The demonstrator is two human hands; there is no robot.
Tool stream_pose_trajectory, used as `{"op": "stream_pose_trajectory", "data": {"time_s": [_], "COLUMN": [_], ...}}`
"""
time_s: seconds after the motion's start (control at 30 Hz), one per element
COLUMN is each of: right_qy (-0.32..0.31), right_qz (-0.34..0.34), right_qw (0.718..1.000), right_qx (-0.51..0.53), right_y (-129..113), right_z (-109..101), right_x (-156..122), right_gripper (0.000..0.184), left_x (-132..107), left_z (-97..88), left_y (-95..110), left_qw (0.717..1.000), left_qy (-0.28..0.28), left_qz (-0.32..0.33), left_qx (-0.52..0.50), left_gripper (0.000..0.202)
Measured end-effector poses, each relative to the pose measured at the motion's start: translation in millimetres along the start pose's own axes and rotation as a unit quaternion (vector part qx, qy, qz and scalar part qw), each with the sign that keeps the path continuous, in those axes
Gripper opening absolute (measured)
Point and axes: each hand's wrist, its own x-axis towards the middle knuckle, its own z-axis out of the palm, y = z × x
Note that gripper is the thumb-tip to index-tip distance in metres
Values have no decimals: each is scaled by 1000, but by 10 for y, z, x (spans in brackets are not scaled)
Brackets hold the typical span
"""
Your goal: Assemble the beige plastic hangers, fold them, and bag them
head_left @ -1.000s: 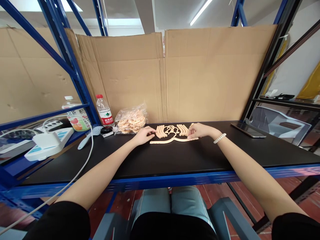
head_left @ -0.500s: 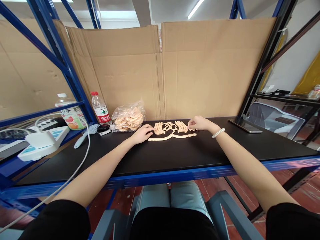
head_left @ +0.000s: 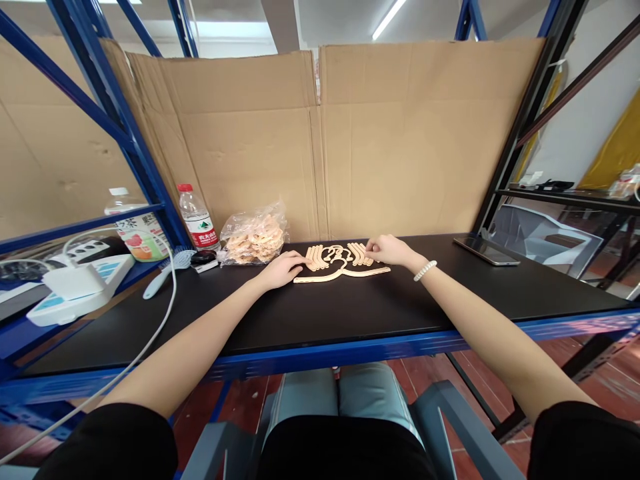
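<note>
- Pieces [head_left: 343,269]: pale, curved, laid flat in a near-symmetrical arrangement on the desk [head_left: 325,320], between the grips.
- Left grip [head_left: 280,271]: parted, thumb apart from the fingers, fingertips at the left edge of the pieces; nothing seen held.
- Right grip [head_left: 393,252]: thumb and fingers close together at the right-hand pieces; whether one is held cannot be told.
- Bag [head_left: 255,241]: left rear, beside bottle [head_left: 201,228].
- Phone [head_left: 486,251]: flat, at right.

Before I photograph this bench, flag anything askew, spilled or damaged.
Nothing looks spilled or damaged. Only the white cable stands out: it loops loosely from the power adapter over the tabletop at left and past the front edge, which looks untidy. The wooden pieces between the left hand and right hand lie in a near-mirrored pattern.
</note>
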Motion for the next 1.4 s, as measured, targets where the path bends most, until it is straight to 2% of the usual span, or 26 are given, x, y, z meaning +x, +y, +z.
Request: {"op": "stream_pose_trajectory", "data": {"time_s": [0.17,0.33,0.5,0.63,0.83,1.0,1.27,1.33,1.4], "right_qy": [52,-2,-34,-33,22,87,171,172,167], "right_qz": [-68,-132,-139,-155,-147,-105,-26,-29,-44], "right_qw": [996,991,989,987,988,983,956,958,971], "right_qx": [22,-1,-21,-7,33,121,235,227,166], "right_y": [-124,-322,-431,-436,-372,-264,-205,-213,-230], "right_z": [184,219,291,364,349,295,241,216,194], "right_x": [148,320,503,587,628,646,555,524,503], "right_gripper": [27,24,24,13,13,21,29,28,26], "left_x": [-2,-9,-21,-23,-14,-6,36,48,55], "left_z": [8,-26,-64,-76,-65,-53,-111,-127,-132], "left_y": [-6,39,101,103,46,37,90,118,154], "left_qw": [1000,1000,1000,999,999,998,991,984,972], "left_qy": [15,12,12,3,-5,0,98,118,131], "left_qz": [0,-5,-7,13,29,26,-6,-29,-54], "left_qx": [-15,-13,-17,-32,-34,-49,-92,-133,-185], "left_gripper": [33,27,22,23,23,21,20,22,28]}}
